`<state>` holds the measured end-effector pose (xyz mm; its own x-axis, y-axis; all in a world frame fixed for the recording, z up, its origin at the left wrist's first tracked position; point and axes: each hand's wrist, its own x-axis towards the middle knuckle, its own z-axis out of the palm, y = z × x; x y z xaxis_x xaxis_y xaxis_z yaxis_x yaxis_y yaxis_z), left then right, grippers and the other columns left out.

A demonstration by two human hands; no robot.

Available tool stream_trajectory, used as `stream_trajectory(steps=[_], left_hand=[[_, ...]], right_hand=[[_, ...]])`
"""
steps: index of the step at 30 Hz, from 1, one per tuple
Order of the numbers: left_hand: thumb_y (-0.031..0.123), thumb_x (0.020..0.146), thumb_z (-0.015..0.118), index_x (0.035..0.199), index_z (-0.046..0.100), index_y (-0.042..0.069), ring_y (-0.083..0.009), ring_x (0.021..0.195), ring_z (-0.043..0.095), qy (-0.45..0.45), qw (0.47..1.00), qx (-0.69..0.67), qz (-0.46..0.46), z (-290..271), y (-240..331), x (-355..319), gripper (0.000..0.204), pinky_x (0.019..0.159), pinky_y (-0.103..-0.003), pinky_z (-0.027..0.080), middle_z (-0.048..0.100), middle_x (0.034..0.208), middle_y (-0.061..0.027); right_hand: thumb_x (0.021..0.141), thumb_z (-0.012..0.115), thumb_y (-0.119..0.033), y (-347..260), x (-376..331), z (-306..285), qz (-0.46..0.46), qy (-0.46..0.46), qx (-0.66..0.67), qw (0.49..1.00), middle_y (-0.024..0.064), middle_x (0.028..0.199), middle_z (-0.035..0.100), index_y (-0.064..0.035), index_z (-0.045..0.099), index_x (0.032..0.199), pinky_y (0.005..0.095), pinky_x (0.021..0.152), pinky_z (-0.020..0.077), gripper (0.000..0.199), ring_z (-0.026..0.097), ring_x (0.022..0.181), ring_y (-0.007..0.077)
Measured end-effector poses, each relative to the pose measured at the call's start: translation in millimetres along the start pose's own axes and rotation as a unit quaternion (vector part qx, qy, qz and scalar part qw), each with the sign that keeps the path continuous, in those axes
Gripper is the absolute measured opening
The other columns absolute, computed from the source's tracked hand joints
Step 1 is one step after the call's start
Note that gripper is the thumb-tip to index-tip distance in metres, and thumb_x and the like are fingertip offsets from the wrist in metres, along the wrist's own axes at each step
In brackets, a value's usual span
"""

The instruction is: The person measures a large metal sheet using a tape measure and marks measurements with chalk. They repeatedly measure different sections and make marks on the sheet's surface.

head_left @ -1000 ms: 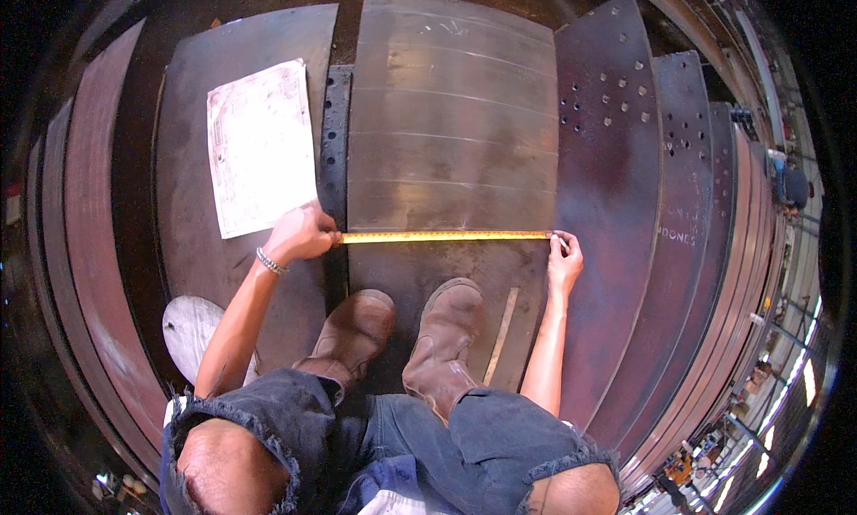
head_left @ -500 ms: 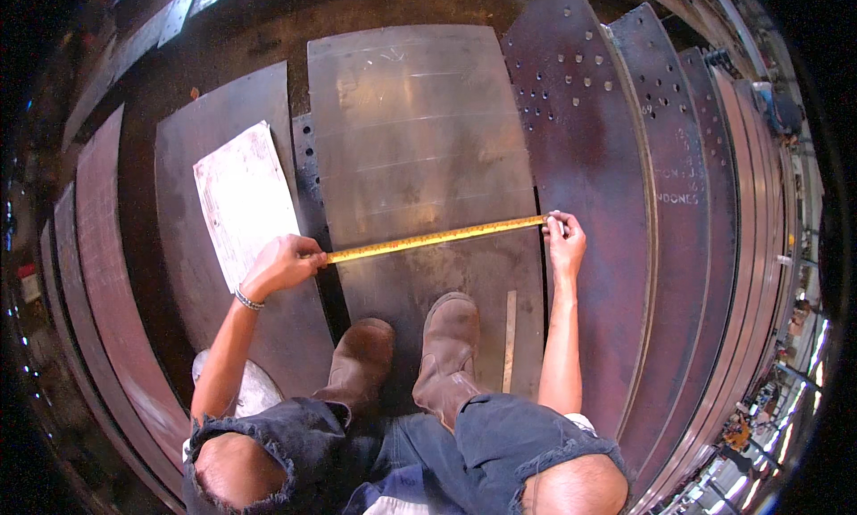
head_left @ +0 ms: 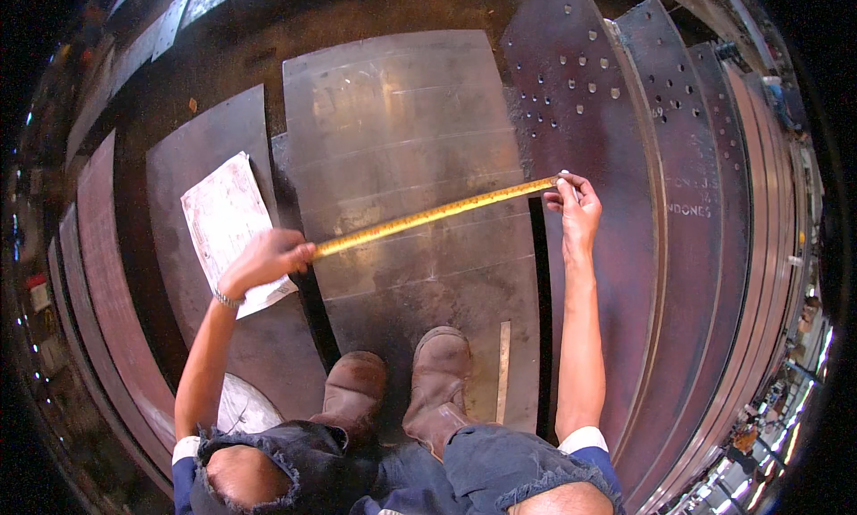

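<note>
A yellow tape measure (head_left: 433,214) stretches across a flat steel plate (head_left: 393,113), slanting up toward the right. Its left end is gripped in my left hand (head_left: 268,261), which is closed near the plate's left edge; the case, if it is in there, is hidden by my fingers. Over the right edge, my right hand (head_left: 576,210) pinches the other end between thumb and fingers. Pale scribed lines run crosswise on the plate beneath the tape. Partly behind my left hand lies a white marked sheet (head_left: 228,216).
My brown boots (head_left: 355,390) stand on the steel. A thin strip (head_left: 504,369) lies by the right boot. Plates with drilled holes (head_left: 580,113) overlap on the right, and another plate (head_left: 174,185) lies left. Dark gaps separate the plates.
Both hands have moved farther up the plate with the tape measure, the right one more than the left. The tape slants more steeply, and the whole view has shifted a little.
</note>
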<state>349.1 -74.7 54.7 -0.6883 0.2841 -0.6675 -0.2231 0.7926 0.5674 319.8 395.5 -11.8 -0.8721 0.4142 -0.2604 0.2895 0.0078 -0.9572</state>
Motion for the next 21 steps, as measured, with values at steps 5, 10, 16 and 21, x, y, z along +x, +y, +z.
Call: stream_trajectory(steps=[5,10,16,21], left_hand=[[0.027,0.097,0.054,0.095,0.065,-0.002,-0.0142,0.077,0.067,-0.09,0.986,-0.138,-0.041,76,13,-35,0.03,0.07,-0.031,0.053,0.068,0.082,-0.0105],[0.029,0.099,0.05,0.088,0.056,-0.001,-0.0113,0.072,0.055,-0.069,0.962,-0.262,-0.03,159,39,-58,0.032,0.065,-0.031,0.046,0.062,0.077,-0.0054],[0.03,0.1,0.046,0.088,0.052,0.0,-0.0131,0.074,0.058,-0.03,0.956,-0.293,-0.005,177,62,-58,0.032,0.067,-0.031,0.047,0.062,0.078,-0.006],[0.028,0.102,0.045,0.097,0.05,0.006,-0.0174,0.077,0.062,-0.018,0.815,-0.573,-0.084,200,13,-73,0.023,0.066,-0.032,0.053,0.06,0.082,-0.0071]], right_hand=[[0.089,0.066,-0.01,-7,-14,19,-0.004,-0.052,0.078,0.996,0.0062,0.092,0.065,-0.0012,0.057,0.112,0.0234,0.059,0.0542,0.026,0.066,0.069,0.0132],[0.087,0.068,-0.01,-13,-30,80,0.05,-0.052,0.185,0.98,0.0086,0.085,0.068,0.0022,0.062,0.102,0.0235,0.057,0.0553,0.02,0.066,0.068,0.0141],[0.09,0.064,-0.014,-1,-64,121,-0.025,-0.183,-0.001,0.983,0.0047,0.074,0.065,-0.0007,0.061,0.085,0.024,0.056,0.0536,0.014,0.064,0.066,0.0105],[0.089,0.066,-0.021,17,-80,135,-0.153,-0.132,-0.221,0.954,0.0057,0.072,0.066,-0.0023,0.061,0.086,0.0253,0.051,0.0525,0.02,0.064,0.059,0.0118]])
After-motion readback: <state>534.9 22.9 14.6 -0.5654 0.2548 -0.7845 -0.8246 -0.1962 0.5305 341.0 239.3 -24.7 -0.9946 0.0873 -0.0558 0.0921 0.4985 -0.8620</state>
